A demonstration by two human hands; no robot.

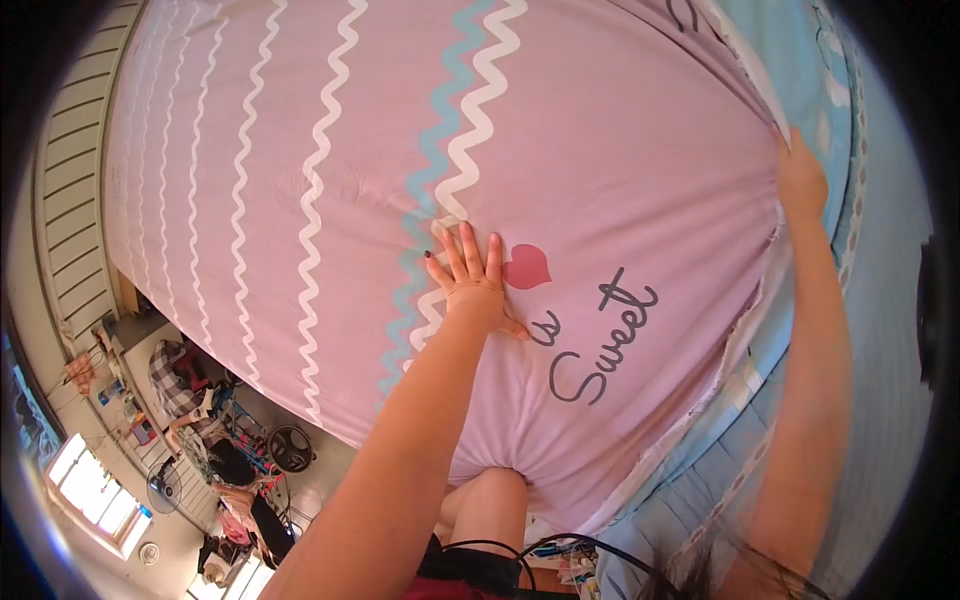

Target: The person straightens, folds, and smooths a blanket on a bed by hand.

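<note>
A large pink bed sheet (620,170) with wavy white and blue stripes fills most of the head view. Dark lettering (605,335) reading "is Sweet" and a red heart (527,267) are printed on it. My left hand (472,288) lies flat on the sheet beside the heart, fingers spread. At the right, my right hand (803,180) is closed on the sheet's edge, and folds run through the cloth from there. Its fingertips are partly hidden by the fabric.
Light blue bedding (700,490) lies along the sheet's right edge. My bare knee (488,505) presses the sheet at the bottom. Slatted metal bars (80,180) stand at far left. Below them are a wheeled item (290,447), a fan (163,484) and a bright window (95,495).
</note>
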